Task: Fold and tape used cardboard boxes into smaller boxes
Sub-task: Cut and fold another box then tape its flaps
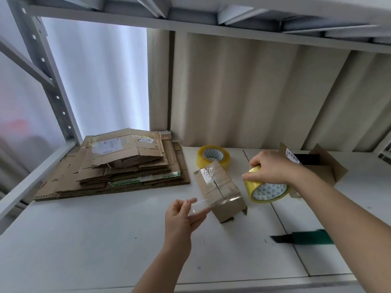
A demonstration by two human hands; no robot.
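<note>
Center frame on the surface, the small cardboard box looks light & stiff; left hand pinches thin, sticky, prob. still-attached clear tape strip, right hand grips the yellow tape roll.

Both tape rolls are translucent yellow with white cores printed in a grey-green triangle pattern: the held roll and the spare roll at the back. The small box is plain brown kraft with a white label patch under glossy clear tape, and the flattened cardboard stack is the same brown with white shipping labels and a few green-printed edges. The open box on the right is brown with a white barcode sticker and a black patch, the table is white with a dark green and black strip, the shelf frame is light grey, and the curtain is beige.
</note>
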